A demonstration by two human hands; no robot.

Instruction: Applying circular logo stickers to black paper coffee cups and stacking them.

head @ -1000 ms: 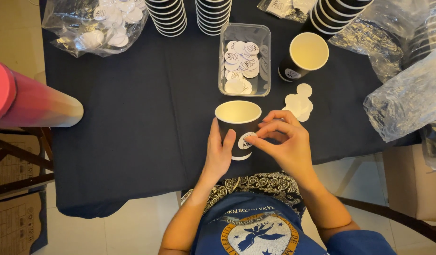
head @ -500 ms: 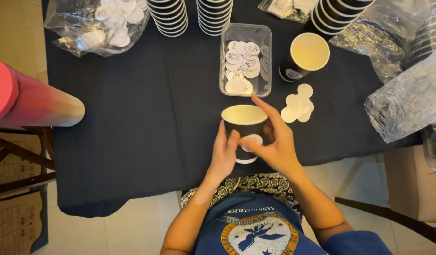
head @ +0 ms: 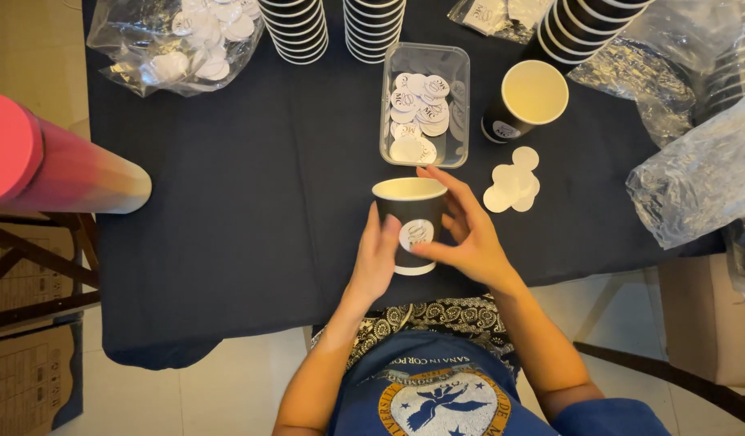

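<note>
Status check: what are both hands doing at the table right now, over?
Left hand steadies black paper cup. Right hand presses round sticker onto its side. Sticker tub just behind, nothing blocking.

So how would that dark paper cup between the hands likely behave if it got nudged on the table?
The dark paper cup looks empty, so it is probably light and would slide or tip easily. Its base appears narrower than its rim, which probably adds to that. Thin paper walls would likely flex under a firm squeeze from the left hand or right hand.
</note>
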